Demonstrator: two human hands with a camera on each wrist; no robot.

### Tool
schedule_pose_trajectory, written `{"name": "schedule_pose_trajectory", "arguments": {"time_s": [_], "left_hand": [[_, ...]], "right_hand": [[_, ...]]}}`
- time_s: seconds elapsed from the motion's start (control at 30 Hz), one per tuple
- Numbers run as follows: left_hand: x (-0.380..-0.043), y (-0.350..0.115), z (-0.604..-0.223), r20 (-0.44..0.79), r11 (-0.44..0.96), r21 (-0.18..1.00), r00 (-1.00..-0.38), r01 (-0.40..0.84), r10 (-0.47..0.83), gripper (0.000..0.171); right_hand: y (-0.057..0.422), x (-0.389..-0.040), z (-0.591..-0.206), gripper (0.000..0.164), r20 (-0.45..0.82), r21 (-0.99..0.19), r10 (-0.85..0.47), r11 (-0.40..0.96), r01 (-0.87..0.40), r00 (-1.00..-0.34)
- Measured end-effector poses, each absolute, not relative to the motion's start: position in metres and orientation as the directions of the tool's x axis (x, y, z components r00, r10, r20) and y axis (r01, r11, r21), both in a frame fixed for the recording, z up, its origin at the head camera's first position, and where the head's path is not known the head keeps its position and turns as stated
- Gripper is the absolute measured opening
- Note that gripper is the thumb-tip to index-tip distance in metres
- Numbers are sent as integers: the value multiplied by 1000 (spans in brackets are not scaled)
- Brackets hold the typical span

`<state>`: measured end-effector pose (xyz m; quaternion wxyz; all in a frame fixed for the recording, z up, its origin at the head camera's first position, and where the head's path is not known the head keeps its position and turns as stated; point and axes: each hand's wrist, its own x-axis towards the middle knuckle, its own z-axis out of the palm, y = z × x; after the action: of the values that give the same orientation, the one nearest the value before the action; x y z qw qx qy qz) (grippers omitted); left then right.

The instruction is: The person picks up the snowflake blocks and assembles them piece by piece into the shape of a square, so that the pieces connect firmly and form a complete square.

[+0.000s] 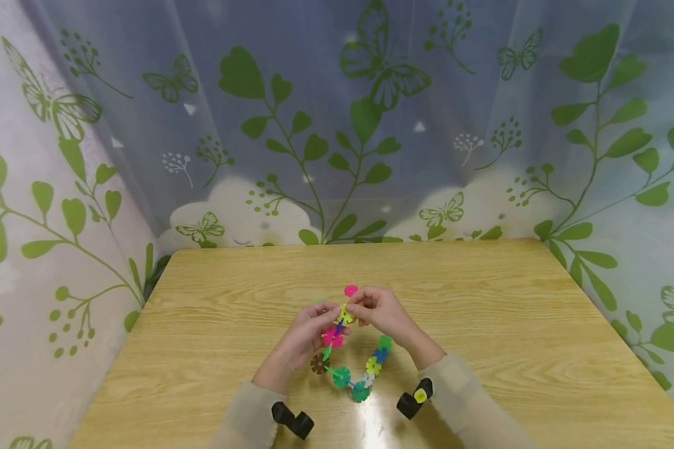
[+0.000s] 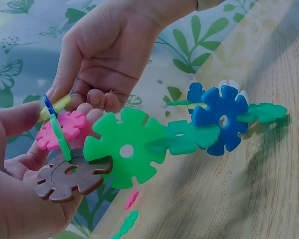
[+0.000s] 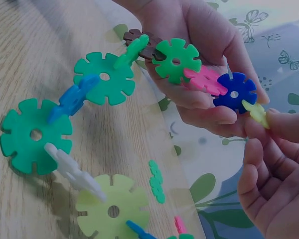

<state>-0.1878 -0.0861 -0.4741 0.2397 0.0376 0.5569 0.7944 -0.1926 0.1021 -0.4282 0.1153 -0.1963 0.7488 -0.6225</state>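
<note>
A chain of slotted plastic snowflake discs hangs from my hands in a curve over the table. My right hand (image 1: 384,312) pinches the yellow disc (image 3: 257,114) at the chain's upper end between thumb and finger. My left hand (image 1: 309,330) holds the same end, its thumb by the yellow disc and fingers behind. Below follow a dark blue disc (image 3: 234,93), a pink disc (image 1: 332,337), a green disc (image 3: 176,60) and a brown disc (image 2: 72,177). More green, blue, white and yellow discs make the lower curve, the far green disc (image 1: 385,342) ending near my right wrist.
Beyond my hands, a loose pink disc (image 1: 351,290) and a loose green disc (image 3: 156,181) are on the wooden table (image 1: 230,287). A patterned curtain (image 1: 314,125) hangs behind the table's back edge and at both sides.
</note>
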Motion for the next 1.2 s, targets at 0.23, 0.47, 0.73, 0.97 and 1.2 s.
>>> {"name": "schedule_pose_trajectory", "arguments": {"time_s": [0.23,0.47,0.73,0.97,1.2], "left_hand": [[-188,-88,-475,-211,-274,906,-905,-323,371,28],[-188,-95,-475,-214,-292,906,-928,-305,305,24],[-187,-103,-476,-207,-331,898,-943,-289,261,20],[-188,-106,-476,-215,-354,890,-950,-286,227,19],[-189,-108,-474,-227,-377,878,-950,-296,216,17]], "right_hand": [[102,-195,-426,14,81,-967,-455,181,-181,-887],[112,-211,-437,16,89,-955,-415,222,-195,-905],[122,-244,-477,24,62,-952,-367,257,-165,-928],[117,-267,-498,17,58,-882,-310,430,-194,-949],[105,-287,-510,28,121,-678,-345,656,-331,-931]]}}
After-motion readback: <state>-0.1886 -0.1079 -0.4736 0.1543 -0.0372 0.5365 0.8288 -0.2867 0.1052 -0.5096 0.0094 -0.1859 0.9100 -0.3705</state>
